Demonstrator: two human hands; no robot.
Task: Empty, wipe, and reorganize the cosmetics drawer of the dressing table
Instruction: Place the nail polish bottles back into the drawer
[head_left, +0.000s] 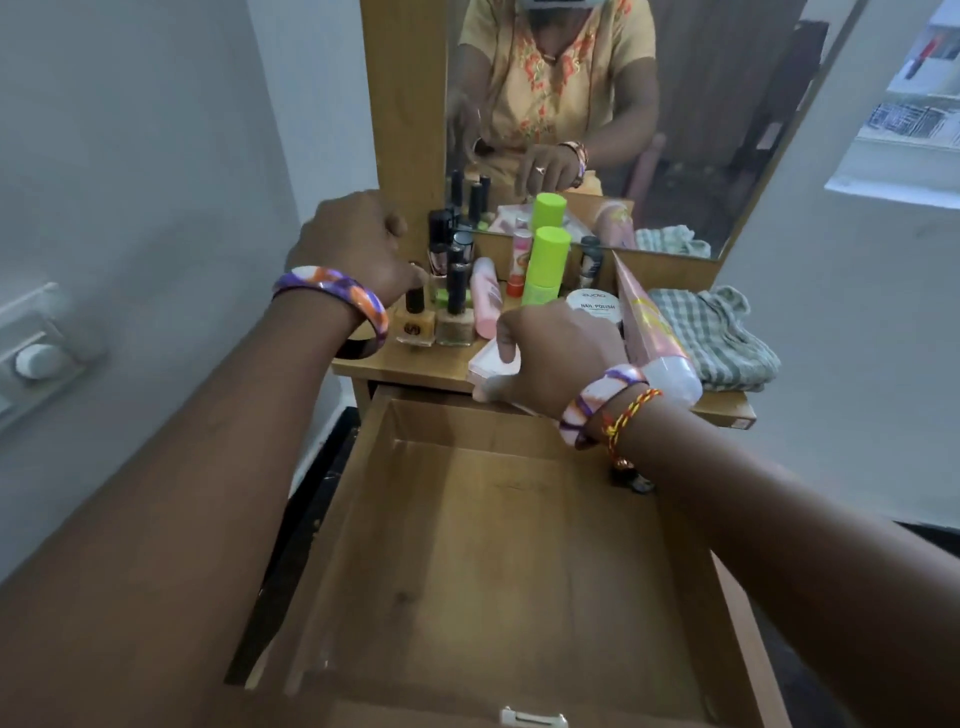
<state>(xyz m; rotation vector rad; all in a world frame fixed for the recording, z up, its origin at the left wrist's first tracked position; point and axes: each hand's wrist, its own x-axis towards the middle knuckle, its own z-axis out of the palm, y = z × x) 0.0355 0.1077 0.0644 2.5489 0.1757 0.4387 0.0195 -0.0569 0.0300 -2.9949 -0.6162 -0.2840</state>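
Note:
The wooden drawer (467, 545) is pulled out below me and holds nothing. On the dressing table top (405, 371) stand nail polish bottles (415, 317), a pink bottle (487, 296), a green-capped bottle (545, 265) and a white nail polish jar (592, 306). My left hand (353, 244) is curled around the black cap of a nail polish bottle at the left of the group. My right hand (561, 353) grips a flat pink box (493, 364) at the table's front edge. A long pink tube (654, 332) lies beside my right wrist.
A folded green checked cloth (722, 332) lies at the right end of the table top. The mirror (623, 104) behind the table reflects a person and the bottles. A white wall with a switch plate (36, 353) is on the left.

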